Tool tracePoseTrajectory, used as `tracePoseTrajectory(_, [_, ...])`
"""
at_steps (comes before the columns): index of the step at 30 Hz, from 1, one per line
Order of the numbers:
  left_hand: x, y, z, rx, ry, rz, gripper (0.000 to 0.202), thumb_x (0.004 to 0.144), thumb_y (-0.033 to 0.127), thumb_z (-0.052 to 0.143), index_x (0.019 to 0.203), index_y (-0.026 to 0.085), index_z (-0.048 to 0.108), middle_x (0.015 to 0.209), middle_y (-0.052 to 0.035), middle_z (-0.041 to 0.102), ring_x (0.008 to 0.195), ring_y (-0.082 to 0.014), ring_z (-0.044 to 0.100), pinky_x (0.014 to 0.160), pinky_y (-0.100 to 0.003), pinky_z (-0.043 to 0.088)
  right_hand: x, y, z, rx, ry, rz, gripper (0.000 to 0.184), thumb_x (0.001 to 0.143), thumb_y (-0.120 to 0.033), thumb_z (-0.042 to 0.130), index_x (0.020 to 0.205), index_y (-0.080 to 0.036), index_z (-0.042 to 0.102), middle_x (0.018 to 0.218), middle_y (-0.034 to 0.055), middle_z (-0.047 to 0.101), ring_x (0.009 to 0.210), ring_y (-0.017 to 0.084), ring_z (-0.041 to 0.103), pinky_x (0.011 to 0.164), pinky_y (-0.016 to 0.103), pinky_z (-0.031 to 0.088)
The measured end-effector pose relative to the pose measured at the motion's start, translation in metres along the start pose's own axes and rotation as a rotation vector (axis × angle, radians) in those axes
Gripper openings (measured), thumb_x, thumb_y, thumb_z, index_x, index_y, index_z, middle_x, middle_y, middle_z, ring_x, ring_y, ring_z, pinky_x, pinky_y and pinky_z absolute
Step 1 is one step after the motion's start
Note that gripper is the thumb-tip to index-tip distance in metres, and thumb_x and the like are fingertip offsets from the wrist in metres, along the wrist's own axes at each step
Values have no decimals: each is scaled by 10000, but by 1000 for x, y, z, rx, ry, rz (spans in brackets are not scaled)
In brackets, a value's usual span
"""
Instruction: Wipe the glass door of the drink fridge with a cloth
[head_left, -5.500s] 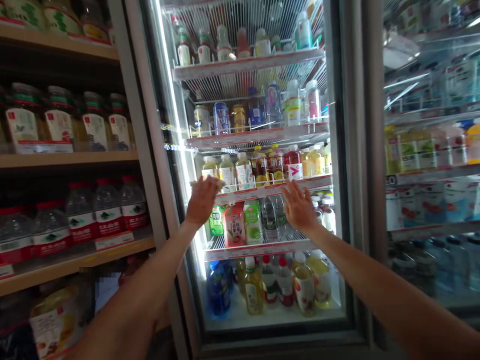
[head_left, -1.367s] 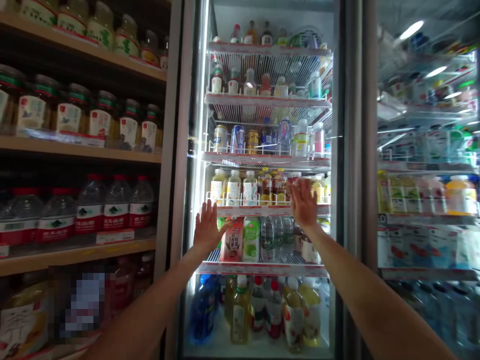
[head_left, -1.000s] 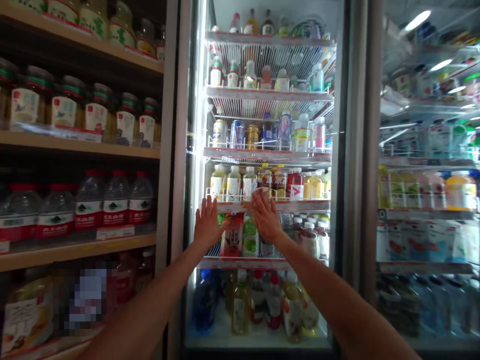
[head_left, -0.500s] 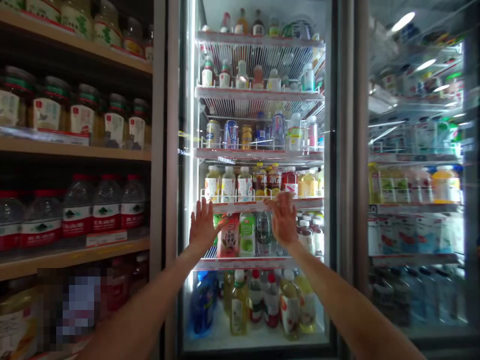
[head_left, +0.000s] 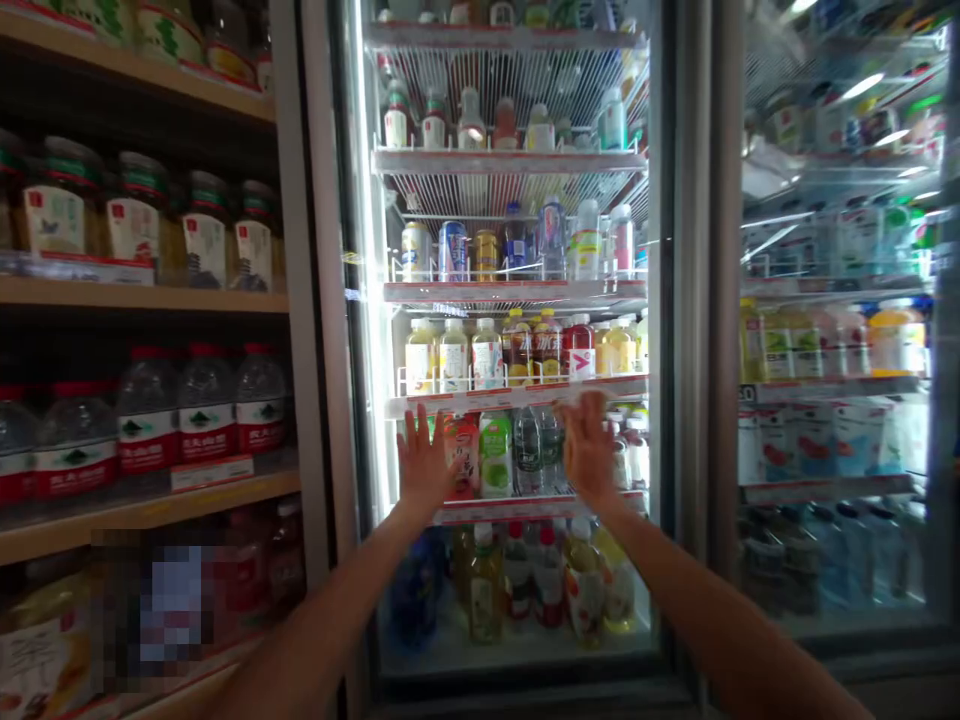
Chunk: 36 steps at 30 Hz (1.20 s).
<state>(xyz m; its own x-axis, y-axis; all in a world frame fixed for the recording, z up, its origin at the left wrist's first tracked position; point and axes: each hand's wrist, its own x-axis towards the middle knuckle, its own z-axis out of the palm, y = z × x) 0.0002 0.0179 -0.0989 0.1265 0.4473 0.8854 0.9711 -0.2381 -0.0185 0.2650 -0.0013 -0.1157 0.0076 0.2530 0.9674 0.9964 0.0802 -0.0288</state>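
Both hands have slid slightly down across the red-edged white shelf strip (head_left: 517, 393) of the tall glass-door drinks cooler (head_left: 660, 330), which fills twelve o'clock. The left hand (head_left: 425, 465) and right hand (head_left: 589, 450) sit well apart, open, with fingers spread and palms forward, grasping nothing; whether they touch the glass is impossible to tell. Clear red-capped water bottles (head_left: 148, 420) stand on a light wooden shelf (head_left: 142, 295) at nine o'clock.

The left hand (head_left: 425, 462) and right hand (head_left: 589, 450) are both open, fingers spread, just below frame centre. The left forearm (head_left: 315, 610) and right forearm (head_left: 682, 590) rise from the bottom corners.
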Motion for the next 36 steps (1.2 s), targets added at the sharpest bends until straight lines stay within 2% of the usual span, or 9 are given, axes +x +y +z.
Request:
tracePoseTrajectory(5, [-17, 1, 0, 36, -47, 61, 715, 805, 454, 566, 1406, 165, 307, 1507, -188, 163, 1394, -344, 92, 1066, -553, 256, -20, -40, 17, 79, -99, -513, 509, 831, -159, 461, 1315, -317, 461, 1447, 39, 394, 1361, 225, 282, 1103, 474, 176])
tracePoseTrajectory(10, [-31, 5, -2, 105, -125, 55, 724, 802, 415, 586, 1408, 148, 295, 1501, -184, 173, 1395, -329, 98, 1081, -536, 233, -21, 44, 7, -20, 103, 60, 456, 875, -179, 388, 1327, -197, 452, 1453, 156, 353, 1346, 265, 314, 1050, 533, 236])
tracePoseTrajectory(13, [-32, 10, 2, 101, -106, 17, 723, 810, 424, 572, 1412, 146, 284, 1501, -178, 169, 1397, -328, 85, 1083, -543, 218, -24, 42, 4, -24, 155, 293, 485, 875, -193, 373, 1357, -149, 411, 1469, 199, 297, 1357, 308, 279, 1015, 554, 276])
tracePoseTrajectory(18, [-33, 9, 8, 91, -75, 10, 751, 791, 444, 592, 1411, 150, 286, 1499, -180, 183, 1395, -332, 115, 1079, -543, 228, -42, -42, 18, 84, -48, -234, 560, 827, -132, 434, 1367, -276, 401, 1473, 76, 343, 1386, 249, 221, 1089, 488, 190])
tracePoseTrajectory(21, [-35, 5, 11, 84, -60, 42, 754, 801, 460, 573, 1419, 159, 265, 1502, -180, 182, 1398, -330, 102, 1072, -552, 237, -49, -32, 19, 77, -73, -374, 523, 843, -143, 437, 1333, -326, 438, 1439, 37, 407, 1358, 225, 288, 1097, 476, 174])
tracePoseTrajectory(25, [-38, 8, 15, 65, -44, 35, 761, 821, 475, 532, 1437, 179, 198, 1509, -172, 155, 1401, -329, 72, 1072, -575, 216, -53, 46, 7, -36, 60, 97, 498, 879, -155, 361, 1371, -225, 399, 1462, 142, 343, 1336, 269, 328, 1038, 525, 257])
tracePoseTrajectory(28, [-39, 16, 16, 62, -60, 0, 763, 822, 483, 525, 1435, 162, 204, 1509, -176, 149, 1399, -341, 75, 1071, -586, 204, -55, 61, 4, -76, 146, 342, 515, 885, -193, 342, 1398, -141, 350, 1475, 216, 271, 1343, 328, 298, 988, 558, 305])
tracePoseTrajectory(33, [-40, 19, 14, 55, -79, -10, 762, 810, 491, 541, 1426, 160, 239, 1508, -177, 156, 1396, -350, 92, 1062, -585, 223, -71, -15, 19, 23, -70, -153, 560, 822, -126, 442, 1361, -272, 417, 1475, 78, 339, 1375, 242, 252, 1081, 451, 234])
tracePoseTrajectory(36, [-43, 17, 13, 51, -78, 8, 775, 808, 472, 553, 1436, 184, 203, 1513, -162, 149, 1401, -332, 71, 1072, -575, 214, -77, -13, 18, 51, -135, -382, 561, 824, -124, 460, 1354, -307, 420, 1449, 55, 391, 1357, 215, 293, 1111, 453, 160])
